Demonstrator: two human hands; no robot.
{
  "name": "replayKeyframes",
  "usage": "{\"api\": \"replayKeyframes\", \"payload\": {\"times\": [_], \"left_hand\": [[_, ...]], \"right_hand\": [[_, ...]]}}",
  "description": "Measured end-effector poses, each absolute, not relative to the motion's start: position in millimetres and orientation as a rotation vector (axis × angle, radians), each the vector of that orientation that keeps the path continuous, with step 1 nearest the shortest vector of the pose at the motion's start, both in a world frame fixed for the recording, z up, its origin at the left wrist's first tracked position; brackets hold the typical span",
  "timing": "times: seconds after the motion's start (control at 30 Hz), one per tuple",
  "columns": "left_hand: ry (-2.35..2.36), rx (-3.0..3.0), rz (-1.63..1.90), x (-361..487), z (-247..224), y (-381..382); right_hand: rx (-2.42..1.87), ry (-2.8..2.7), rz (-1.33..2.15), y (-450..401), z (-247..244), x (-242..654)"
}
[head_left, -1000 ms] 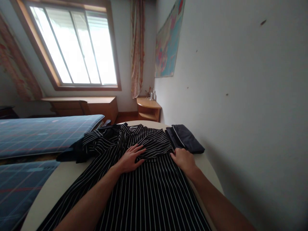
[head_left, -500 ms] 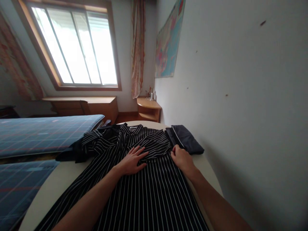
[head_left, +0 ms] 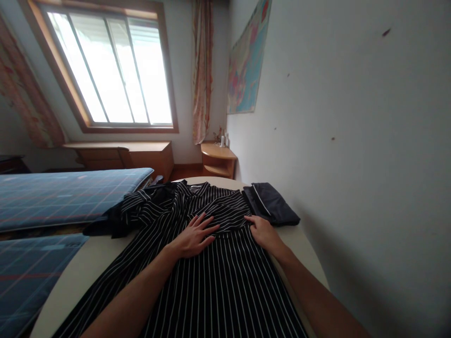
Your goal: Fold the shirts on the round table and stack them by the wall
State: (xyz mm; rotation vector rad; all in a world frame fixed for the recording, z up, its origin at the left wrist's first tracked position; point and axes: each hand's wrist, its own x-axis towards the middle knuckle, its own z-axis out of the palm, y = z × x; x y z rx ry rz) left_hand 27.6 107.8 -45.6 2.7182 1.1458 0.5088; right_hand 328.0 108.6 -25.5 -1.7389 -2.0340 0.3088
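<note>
A black garment with white stripes (head_left: 225, 267) lies spread over a pale round-edged table (head_left: 81, 272), its collar at the far end. The part on the right is folded inward across the chest. My left hand (head_left: 195, 237) rests flat on the middle of the garment with its fingers spread. At the garment's right edge, my right hand (head_left: 263, 231) is closed on the striped cloth, its index finger reaching over the fold; its other fingertips are partly hidden. The left part of the garment lies bunched near the table's left edge.
A folded dark cloth (head_left: 278, 206) sits at the table's far right, close to the white wall (head_left: 369, 188). Blue checked padding (head_left: 70, 197) borders the table on the left. A desk (head_left: 151, 150) and a corner shelf (head_left: 218, 152) stand beyond, near the window.
My right hand has shifted slightly, its index finger now extended left over the garment's fold. My left hand stays in nearly the same place.
</note>
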Motion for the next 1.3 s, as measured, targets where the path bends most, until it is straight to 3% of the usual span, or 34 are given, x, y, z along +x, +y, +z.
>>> {"api": "replayKeyframes", "payload": {"times": [0.67, 1.0, 1.3], "left_hand": [[1.283, 2.661, 0.702, 32.6, -25.9, 101.1], [1.301, 2.674, 0.676, 30.4, -44.5, 106.8], [1.296, 2.662, 0.662, 28.8, -47.6, 108.3]], "right_hand": [[-1.774, -2.055, 0.293, 106.3, -22.6, 329.6], [-1.758, -2.041, 0.144, 107.0, -20.5, 322.7], [-1.624, -1.804, 0.402, 111.6, -7.2, 313.2]]}}
